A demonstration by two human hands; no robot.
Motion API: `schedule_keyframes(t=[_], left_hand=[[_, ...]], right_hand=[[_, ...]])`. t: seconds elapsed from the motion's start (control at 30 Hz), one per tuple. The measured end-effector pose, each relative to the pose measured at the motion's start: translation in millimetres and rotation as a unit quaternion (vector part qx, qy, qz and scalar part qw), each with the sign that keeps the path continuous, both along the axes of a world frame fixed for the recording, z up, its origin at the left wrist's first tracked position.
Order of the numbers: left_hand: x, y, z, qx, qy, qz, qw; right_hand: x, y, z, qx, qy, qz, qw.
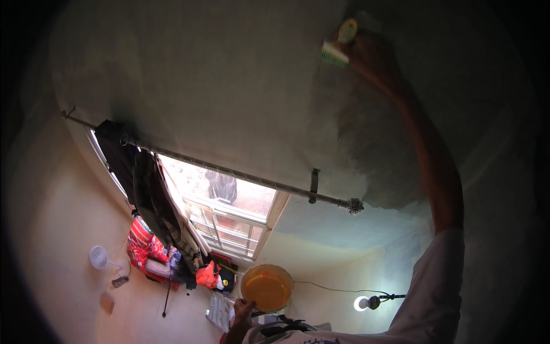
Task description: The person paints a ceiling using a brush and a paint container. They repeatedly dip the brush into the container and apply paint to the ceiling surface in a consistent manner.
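My right arm reaches up to the grey wall [229,74] above the window. My right hand [371,54] is closed around a wide flat brush [335,53] with a yellow grip, its pale greenish bristles against or close to the wall. Around and below that hand spreads a darker, wet-looking patch [384,155] with an uneven edge. Low in the view, my left hand [243,312] grips the rim of a round bucket [292,285]. Orange-brown liquid [266,291] shows inside it.
A metal curtain rod [240,173] with a round finial [354,206] crosses below the brush. Dark curtains [152,183] hang beside the bright window [229,195]. Below are red bedding [143,243], a white fan-like round object [99,257] and a lit bulb [362,303] on a cord.
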State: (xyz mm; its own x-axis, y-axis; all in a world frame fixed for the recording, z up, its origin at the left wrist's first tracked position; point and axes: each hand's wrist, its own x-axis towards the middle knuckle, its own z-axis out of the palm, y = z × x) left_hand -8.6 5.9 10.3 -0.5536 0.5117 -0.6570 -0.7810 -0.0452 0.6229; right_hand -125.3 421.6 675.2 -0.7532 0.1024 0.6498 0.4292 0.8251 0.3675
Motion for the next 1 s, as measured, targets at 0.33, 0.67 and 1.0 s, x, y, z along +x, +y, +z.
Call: schedule_keyframes(t=[0.33,0.67,1.0], left_hand=[[3,-8,-4,0.0,0.02,0.018,1.0],[1,-11,-17,0.005,0.029,0.022,0.999],[1,-13,9,-0.012,0.016,0.042,0.999]], right_hand=[[-12,-5,-20,0.318,0.039,0.158,0.934],[-6,-16,-136,0.07,0.019,0.26,0.963],[-13,-28,13,0.19,0.197,0.22,0.937]])
